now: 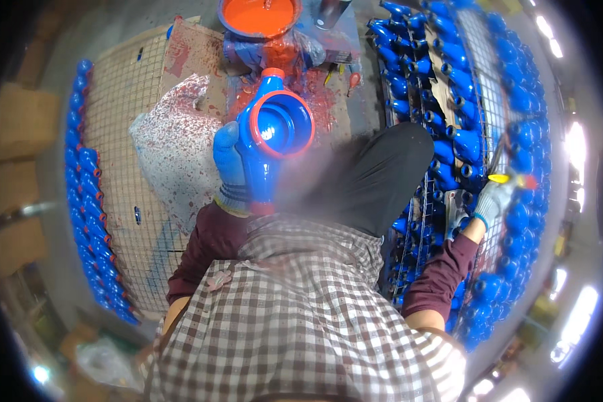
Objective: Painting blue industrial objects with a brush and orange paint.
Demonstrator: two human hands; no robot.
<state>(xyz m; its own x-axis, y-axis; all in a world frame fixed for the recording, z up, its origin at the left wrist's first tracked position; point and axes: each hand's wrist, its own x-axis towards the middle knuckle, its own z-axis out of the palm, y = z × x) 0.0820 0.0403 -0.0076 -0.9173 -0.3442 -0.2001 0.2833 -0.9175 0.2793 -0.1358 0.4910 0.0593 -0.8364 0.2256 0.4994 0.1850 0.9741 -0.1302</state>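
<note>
My left hand, in a blue knit glove, is closed around the side of a glossy blue pipe fitting. The fitting's wide round mouth has an orange-red rim and faces up. One narrow end, also orange-red, points away from me and the other points toward my apron. Out to the right, my right hand wears a pale glove and is closed on a small paintbrush with a yellow handle and a red tip. That hand is over the racks of blue fittings; its fingertips are partly blurred.
Ahead, a round bowl of orange-red paint stands on a paint-stained stand, beside a dark cup. A wire mesh at left carries rows of red-rimmed blue fittings. A spattered sheet lies near my left arm. My bent knee borders the right racks.
</note>
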